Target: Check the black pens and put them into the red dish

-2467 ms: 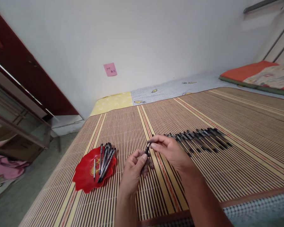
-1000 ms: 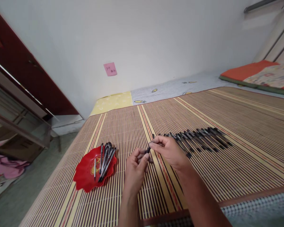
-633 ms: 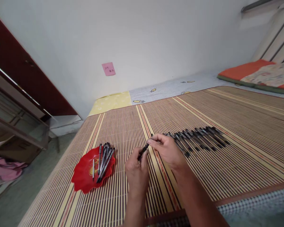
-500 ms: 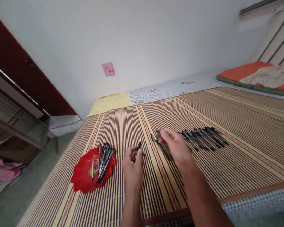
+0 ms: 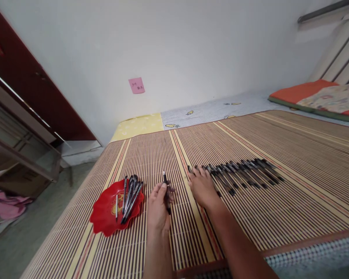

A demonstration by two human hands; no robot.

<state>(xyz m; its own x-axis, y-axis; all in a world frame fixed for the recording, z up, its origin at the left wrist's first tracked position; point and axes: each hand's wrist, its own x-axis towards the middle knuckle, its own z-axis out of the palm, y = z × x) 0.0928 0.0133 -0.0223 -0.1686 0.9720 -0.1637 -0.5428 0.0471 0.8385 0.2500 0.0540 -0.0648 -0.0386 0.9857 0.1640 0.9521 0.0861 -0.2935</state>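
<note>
My left hand is closed around an uncapped black pen, its bare tip pointing up and away from me. The pen's lower end shows below my fingers. My right hand lies palm down over the left end of a row of dark pens, fingers somewhat spread and fingertips touching the pen tops. Part of the nearest pens is hidden under it. To the left, a red scalloped plate holds several clear-bodied black pens and one thin white stick.
A striped bamboo mat covers the bed. Behind it run a yellow cloth and a checked sheet along the white wall. A folded orange pad lies far right. The mat's front edge is close to me.
My right hand has come down from above the mat onto the left end of the pen row. My left hand has shifted slightly left, and its pen now stands more upright.
</note>
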